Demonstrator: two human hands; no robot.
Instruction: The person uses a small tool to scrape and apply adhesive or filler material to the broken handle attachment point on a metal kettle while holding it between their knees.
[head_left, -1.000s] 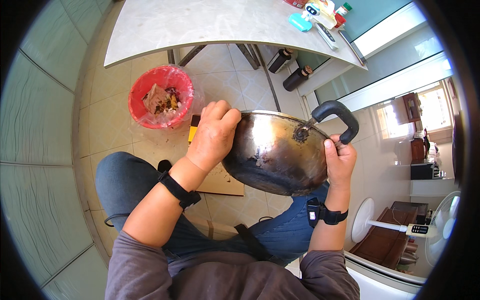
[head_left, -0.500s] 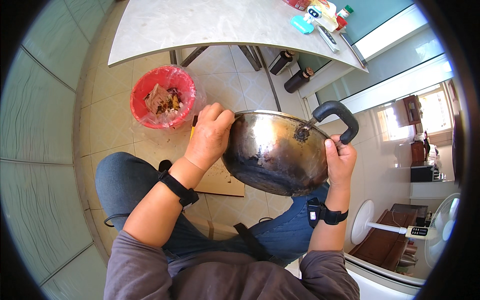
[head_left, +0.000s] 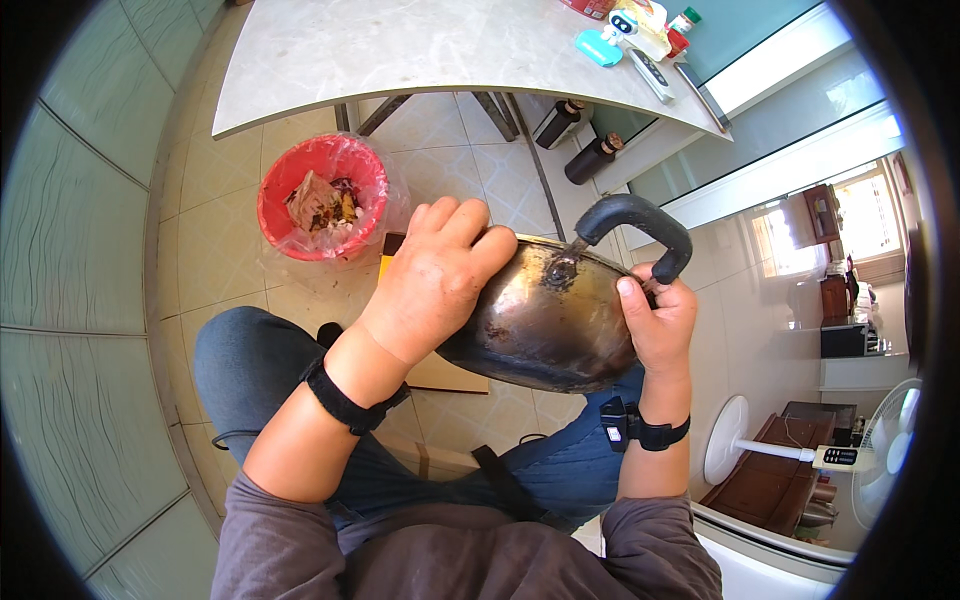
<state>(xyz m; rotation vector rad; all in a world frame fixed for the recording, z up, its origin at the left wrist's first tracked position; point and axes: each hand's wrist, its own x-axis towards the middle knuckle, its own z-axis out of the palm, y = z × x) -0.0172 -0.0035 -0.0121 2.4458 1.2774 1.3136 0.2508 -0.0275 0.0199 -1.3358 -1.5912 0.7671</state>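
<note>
A scorched, brown-stained metal pot (head_left: 545, 325) hangs tilted above my lap, its outside facing me. A thick black curved handle (head_left: 640, 222) sticks up from its right side. My left hand (head_left: 435, 275) lies over the pot's left rim with its fingers bent over the far side; the fingertips, and anything under them, are hidden. My right hand (head_left: 662, 318) grips the right edge below the handle, thumb on the outer wall. The pot's inside does not show.
A red bin (head_left: 375, 200) lined with clear plastic holds scraps on the tiled floor. Beyond it stands a grey-white table (head_left: 400, 60). Two dark bottles (head_left: 595, 160) are by its legs. A cardboard sheet (head_left: 450, 378) lies under the pot. At right is a white fan (head_left: 890, 455).
The pot has turned, and its handle has moved left. My left hand has shifted right over the rim, covering more of the pot. My right hand has moved slightly left with it.
</note>
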